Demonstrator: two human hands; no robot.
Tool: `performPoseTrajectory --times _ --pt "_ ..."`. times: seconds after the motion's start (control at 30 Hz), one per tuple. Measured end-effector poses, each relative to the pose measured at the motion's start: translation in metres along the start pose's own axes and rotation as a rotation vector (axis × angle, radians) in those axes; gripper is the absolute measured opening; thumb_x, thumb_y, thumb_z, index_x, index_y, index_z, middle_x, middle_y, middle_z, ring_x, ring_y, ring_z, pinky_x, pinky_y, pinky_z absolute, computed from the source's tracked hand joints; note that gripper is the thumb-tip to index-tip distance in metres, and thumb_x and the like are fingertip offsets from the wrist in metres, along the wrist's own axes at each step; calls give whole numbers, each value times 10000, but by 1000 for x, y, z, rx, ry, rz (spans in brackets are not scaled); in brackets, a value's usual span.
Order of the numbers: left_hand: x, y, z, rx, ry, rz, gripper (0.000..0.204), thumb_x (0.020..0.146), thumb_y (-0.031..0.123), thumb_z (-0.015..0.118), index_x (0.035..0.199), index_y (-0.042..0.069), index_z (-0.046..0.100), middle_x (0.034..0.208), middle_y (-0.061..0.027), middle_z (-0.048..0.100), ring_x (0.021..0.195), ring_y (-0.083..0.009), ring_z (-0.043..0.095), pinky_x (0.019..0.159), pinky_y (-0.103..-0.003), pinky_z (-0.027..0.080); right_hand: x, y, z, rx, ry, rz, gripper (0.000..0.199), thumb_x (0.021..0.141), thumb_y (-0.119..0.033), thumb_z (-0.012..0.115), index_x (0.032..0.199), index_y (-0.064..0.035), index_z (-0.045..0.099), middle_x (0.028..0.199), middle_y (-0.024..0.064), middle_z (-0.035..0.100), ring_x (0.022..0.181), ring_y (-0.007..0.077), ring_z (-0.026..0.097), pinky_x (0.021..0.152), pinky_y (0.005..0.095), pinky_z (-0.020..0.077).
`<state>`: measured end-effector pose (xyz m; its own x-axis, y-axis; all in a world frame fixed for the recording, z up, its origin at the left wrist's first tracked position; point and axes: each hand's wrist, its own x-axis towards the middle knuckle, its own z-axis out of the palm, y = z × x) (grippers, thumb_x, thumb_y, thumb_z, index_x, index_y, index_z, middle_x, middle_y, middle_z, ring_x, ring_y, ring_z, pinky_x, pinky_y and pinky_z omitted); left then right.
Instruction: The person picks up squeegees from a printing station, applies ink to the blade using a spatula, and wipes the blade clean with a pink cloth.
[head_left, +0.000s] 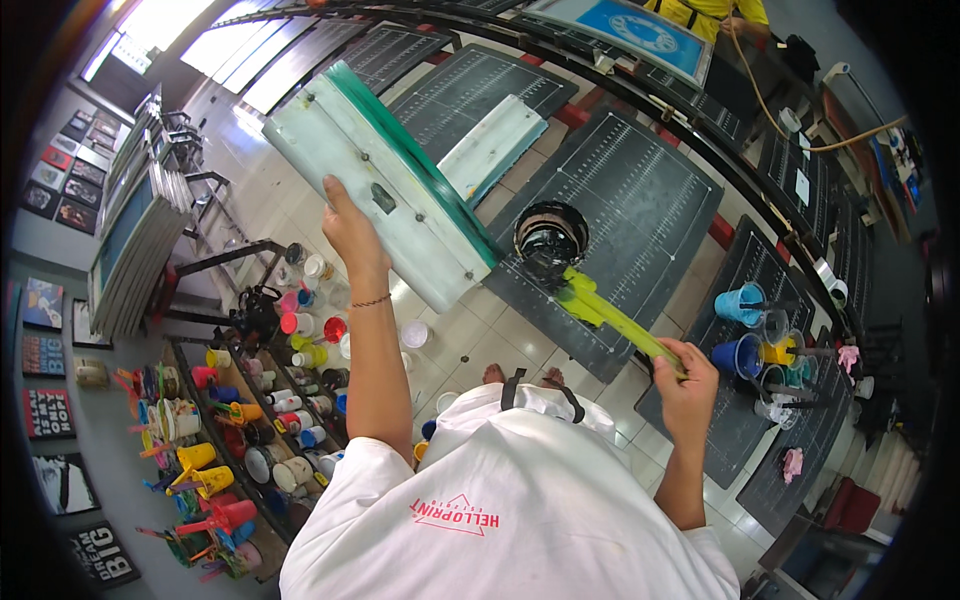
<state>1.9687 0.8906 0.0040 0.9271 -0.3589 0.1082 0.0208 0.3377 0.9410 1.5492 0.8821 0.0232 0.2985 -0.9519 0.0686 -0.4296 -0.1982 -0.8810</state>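
My left hand (354, 235) grips a wide squeegee (340, 150) with a pale metal holder and a green blade. Its lower right end comes close to a tub of black ink (551, 236), which rests on a dark printing board (650, 200) marked with a grid. Closed around the handle of a yellow-green spatula (628, 325) is my right hand (687, 385). The spatula's head reaches the near side of the tub and is partly dark with ink; whether it touches the squeegee I cannot tell.
Beyond lies a second squeegee (492, 148) on another board. Cups of coloured ink (741, 303) stand at the right. A rack of ink tubs (270, 465) fills the lower left, near stacked screens (140, 240). At the far right, a person in yellow (735, 14) is beside a blue screen (630, 35).
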Motion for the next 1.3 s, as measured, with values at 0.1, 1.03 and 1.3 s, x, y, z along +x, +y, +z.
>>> performPoseTrajectory --times 0.1,1.03,1.3 --pt "2 3 4 -34 -28 -4 575 991 487 471 1116 -69 552 1018 -129 656 867 -184 657 766 -311 540 2 -8 17 -81 -10 -99 222 805 -57 671 1018 4 679 713 59 528 609 112 481 546 257 377" --pt "37 -17 -10 -309 -140 -330 651 1001 570 296 1434 90 374 1380 -121 495 1223 -310 508 1005 -487 450 28 26 19 375 -83 190 250 892 -98 580 1067 65 656 652 -48 480 529 12 360 460 201 253" --pt "33 -17 -16 -299 -130 -347 640 1006 558 296 1427 84 384 1371 -121 501 1213 -313 513 1010 -476 446 41 44 22 601 -8 318 240 910 -99 562 1061 63 654 673 -37 478 520 25 350 458 217 249"
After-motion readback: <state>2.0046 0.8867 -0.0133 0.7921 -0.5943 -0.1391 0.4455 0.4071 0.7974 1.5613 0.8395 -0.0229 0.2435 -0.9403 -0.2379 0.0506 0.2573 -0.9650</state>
